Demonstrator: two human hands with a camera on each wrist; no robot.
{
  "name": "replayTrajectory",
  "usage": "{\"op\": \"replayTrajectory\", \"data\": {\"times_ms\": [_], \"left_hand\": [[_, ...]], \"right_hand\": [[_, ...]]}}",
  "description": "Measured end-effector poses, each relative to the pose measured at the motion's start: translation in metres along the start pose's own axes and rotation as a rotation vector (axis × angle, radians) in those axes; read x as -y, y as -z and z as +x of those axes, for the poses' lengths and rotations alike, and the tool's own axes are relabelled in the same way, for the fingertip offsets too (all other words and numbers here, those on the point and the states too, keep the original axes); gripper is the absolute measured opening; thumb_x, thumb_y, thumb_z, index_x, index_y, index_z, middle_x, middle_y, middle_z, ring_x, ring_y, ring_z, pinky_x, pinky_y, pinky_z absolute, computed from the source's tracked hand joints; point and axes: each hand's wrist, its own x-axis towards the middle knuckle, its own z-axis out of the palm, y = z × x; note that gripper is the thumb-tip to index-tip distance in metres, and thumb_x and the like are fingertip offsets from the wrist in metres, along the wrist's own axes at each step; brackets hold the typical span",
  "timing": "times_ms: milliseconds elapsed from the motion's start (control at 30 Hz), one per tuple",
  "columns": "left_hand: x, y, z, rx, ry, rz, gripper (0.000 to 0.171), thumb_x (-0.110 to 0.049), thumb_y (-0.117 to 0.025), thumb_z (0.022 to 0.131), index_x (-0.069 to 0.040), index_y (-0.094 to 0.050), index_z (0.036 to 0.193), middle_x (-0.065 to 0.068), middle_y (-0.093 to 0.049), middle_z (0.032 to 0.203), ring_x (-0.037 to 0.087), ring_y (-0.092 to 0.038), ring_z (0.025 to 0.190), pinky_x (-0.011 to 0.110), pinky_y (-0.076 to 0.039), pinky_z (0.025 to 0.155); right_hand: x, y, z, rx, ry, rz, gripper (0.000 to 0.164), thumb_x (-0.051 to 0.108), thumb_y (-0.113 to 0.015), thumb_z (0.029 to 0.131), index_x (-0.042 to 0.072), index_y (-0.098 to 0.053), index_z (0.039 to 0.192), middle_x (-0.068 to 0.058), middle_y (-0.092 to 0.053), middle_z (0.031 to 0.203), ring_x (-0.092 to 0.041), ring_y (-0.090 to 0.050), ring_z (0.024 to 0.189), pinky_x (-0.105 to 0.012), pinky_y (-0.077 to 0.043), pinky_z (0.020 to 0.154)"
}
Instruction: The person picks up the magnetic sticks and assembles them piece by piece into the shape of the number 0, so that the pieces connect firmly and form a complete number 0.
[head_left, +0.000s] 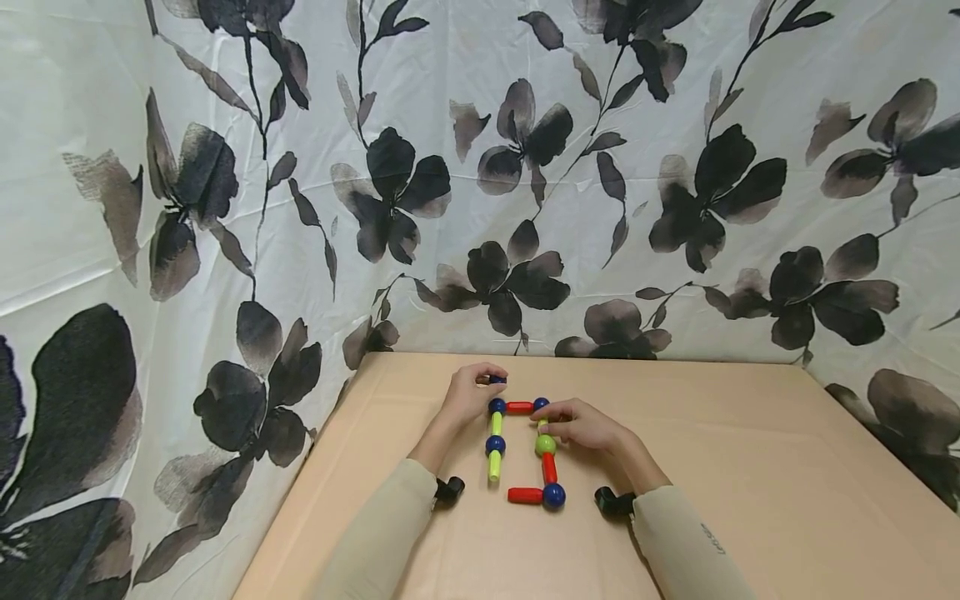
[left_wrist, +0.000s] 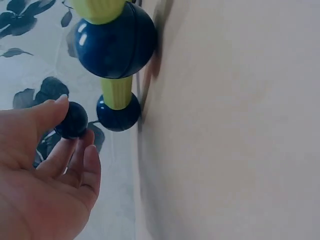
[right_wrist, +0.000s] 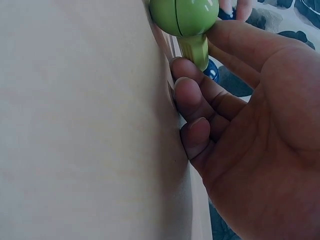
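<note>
Between thumb and fingertips, my left hand (head_left: 467,393) pinches a dark blue ball (left_wrist: 71,121), just beyond the far left corner of a ball-and-rod frame on the table. My right hand (head_left: 585,425) grips the yellow-green rod (right_wrist: 194,51) on the frame's right side, its thumb beside the green ball (right_wrist: 185,15). A red rod (head_left: 519,407) joins two blue balls along the far side. Down the left run yellow-green rods (head_left: 493,468) with a blue ball (head_left: 496,445) between them. Below the green ball, a red rod (head_left: 550,468) leads to a blue ball (head_left: 553,497) with another red rod (head_left: 525,496) pointing left.
The frame lies on a light tan table (head_left: 750,467), whose far edge is a little beyond my left hand. A white cloth (head_left: 465,50) with dark flowers hangs behind and to the left. Black wrist straps (head_left: 615,502) sit at both cuffs.
</note>
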Motion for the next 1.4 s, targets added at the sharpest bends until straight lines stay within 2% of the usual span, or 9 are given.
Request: {"op": "replayTrajectory", "data": {"times_ms": [133, 400, 700, 867, 1000, 1267, 1400], "left_hand": [[-0.004, 0.005, -0.007, 0.06, -0.018, -0.015, 0.018, -0.017, -0.075, 0.098, -0.016, -0.077, 0.115, -0.003, -0.076, 0.111, 0.019, -0.066, 0.104, 0.032, -0.057, 0.088], [-0.013, 0.017, -0.019, 0.176, -0.045, -0.012, 0.018, -0.021, -0.076, 0.096, -0.021, -0.078, 0.114, -0.004, -0.075, 0.113, 0.019, -0.064, 0.103, 0.033, -0.054, 0.088], [-0.03, 0.027, -0.026, 0.386, -0.092, -0.017, 0.021, -0.021, -0.078, 0.095, -0.017, -0.078, 0.115, -0.003, -0.076, 0.111, 0.019, -0.064, 0.095, 0.031, -0.051, 0.085], [-0.034, 0.031, -0.028, 0.55, -0.091, -0.034, 0.024, -0.021, -0.077, 0.096, -0.013, -0.077, 0.119, -0.003, -0.076, 0.115, 0.017, -0.064, 0.101, 0.03, -0.052, 0.089], [-0.037, 0.034, -0.031, 0.653, -0.084, -0.019, 0.024, -0.022, -0.075, 0.097, -0.015, -0.077, 0.12, -0.004, -0.075, 0.118, 0.014, -0.065, 0.107, 0.03, -0.051, 0.094], [-0.038, 0.036, -0.033, 0.785, -0.097, -0.006, 0.022, -0.019, -0.075, 0.097, -0.012, -0.077, 0.118, -0.002, -0.077, 0.112, 0.015, -0.069, 0.105, 0.029, -0.051, 0.093], [-0.038, 0.036, -0.034, 0.82, -0.083, -0.015, 0.024, -0.019, -0.074, 0.098, -0.009, -0.076, 0.12, -0.002, -0.077, 0.112, 0.015, -0.07, 0.106, 0.029, -0.052, 0.094]], "right_hand": [[-0.001, 0.001, -0.001, 0.008, 0.003, 0.004, 0.032, 0.023, -0.066, 0.103, 0.008, -0.071, 0.131, -0.008, -0.067, 0.113, -0.022, -0.055, 0.092, -0.029, -0.05, 0.075], [-0.001, 0.001, -0.001, 0.005, 0.02, 0.0, 0.032, 0.022, -0.066, 0.102, 0.007, -0.072, 0.13, -0.007, -0.065, 0.107, -0.022, -0.054, 0.09, -0.03, -0.051, 0.074], [-0.001, -0.001, -0.001, 0.001, 0.008, 0.006, 0.032, 0.024, -0.066, 0.102, 0.009, -0.072, 0.13, -0.005, -0.065, 0.106, -0.023, -0.054, 0.093, -0.031, -0.051, 0.076], [-0.002, -0.001, -0.001, 0.0, 0.011, 0.016, 0.031, 0.022, -0.066, 0.103, 0.009, -0.072, 0.13, -0.004, -0.065, 0.105, -0.023, -0.054, 0.092, -0.031, -0.051, 0.075], [-0.003, -0.001, -0.001, -0.002, 0.01, 0.015, 0.032, 0.024, -0.066, 0.103, 0.01, -0.072, 0.131, -0.004, -0.064, 0.105, -0.023, -0.054, 0.091, -0.032, -0.051, 0.075], [-0.004, -0.001, 0.0, -0.008, 0.011, -0.006, 0.032, 0.025, -0.067, 0.102, 0.01, -0.072, 0.131, -0.005, -0.066, 0.107, -0.023, -0.055, 0.092, -0.031, -0.051, 0.075], [-0.003, 0.0, 0.0, -0.009, 0.011, -0.004, 0.032, 0.024, -0.066, 0.102, 0.01, -0.071, 0.131, -0.006, -0.066, 0.107, -0.023, -0.055, 0.092, -0.03, -0.051, 0.075]]}}
